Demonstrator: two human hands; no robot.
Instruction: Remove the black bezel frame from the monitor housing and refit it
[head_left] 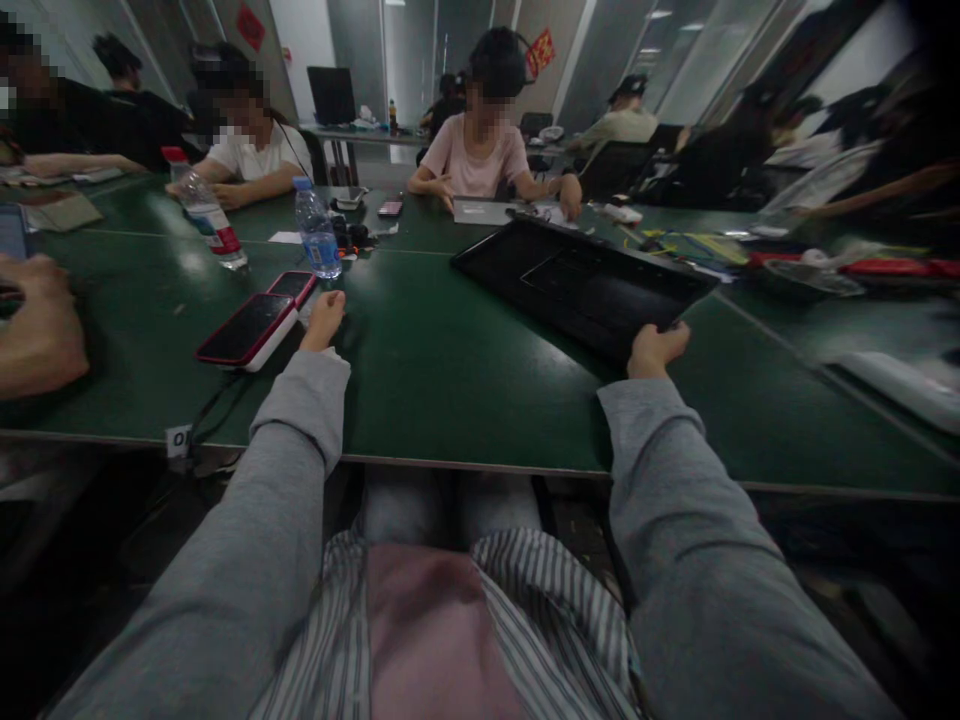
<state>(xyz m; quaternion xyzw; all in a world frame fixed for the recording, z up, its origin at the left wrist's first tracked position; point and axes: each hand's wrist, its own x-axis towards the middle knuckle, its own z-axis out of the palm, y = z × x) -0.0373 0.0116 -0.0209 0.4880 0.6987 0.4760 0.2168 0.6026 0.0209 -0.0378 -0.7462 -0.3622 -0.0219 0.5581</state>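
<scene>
My right hand [658, 349] grips the near right corner of a large flat black plastic panel [570, 285], thumb on top. The panel has a raised rim and a rectangular outline moulded in its face. It slants away to the left over the green table [450, 400], its far side towards the person opposite. My left hand [325, 318] is closed in a loose fist above the table, right of two phones; whether anything is inside is hidden. A large phone in a red case [247, 328] rests on a white block, with a smaller red-edged phone [292, 287] behind it.
A blue-capped water bottle [319, 235] stands beyond my left hand, and a red-capped bottle [210, 225] leans in view farther left. Another person's hand [37, 330] is at the left edge. A person in pink [480, 150] sits opposite. Cables [690, 247] and bags lie right.
</scene>
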